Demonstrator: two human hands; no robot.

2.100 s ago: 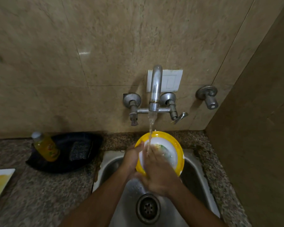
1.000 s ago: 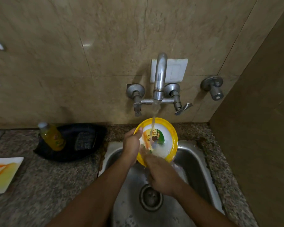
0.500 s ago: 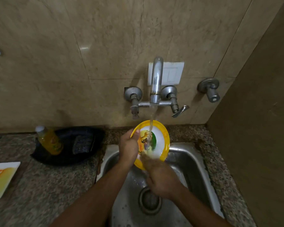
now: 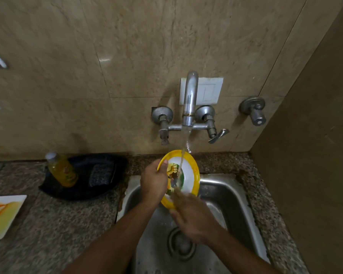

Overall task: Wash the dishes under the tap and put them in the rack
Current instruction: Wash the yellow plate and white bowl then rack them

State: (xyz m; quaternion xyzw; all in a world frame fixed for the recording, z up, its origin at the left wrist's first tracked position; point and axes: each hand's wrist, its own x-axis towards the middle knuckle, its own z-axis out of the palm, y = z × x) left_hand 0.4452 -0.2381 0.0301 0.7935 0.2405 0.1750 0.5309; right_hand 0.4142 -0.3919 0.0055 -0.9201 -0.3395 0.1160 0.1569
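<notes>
A round plate (image 4: 190, 175) with a yellow rim and a coloured picture in its white middle is tilted up over the steel sink (image 4: 234, 192). Water runs from the wall tap (image 4: 189, 99) onto its face. My left hand (image 4: 153, 182) grips the plate's left edge, thumb over the rim. My right hand (image 4: 192, 216) lies against the plate's lower part, fingers blurred on the wet surface. No rack is in view.
A black tray (image 4: 107, 192) on the granite counter holds a yellow soap bottle (image 4: 62, 170) and a dark scrub pad (image 4: 100, 175). A square white plate with orange smears (image 4: 2, 214) lies at the left edge. A side wall stands close on the right.
My right hand slid from the plate's middle down to its lower edge, uncovering the picture. The plate turned more edge-on under the running water. My left hand keeps its hold.
</notes>
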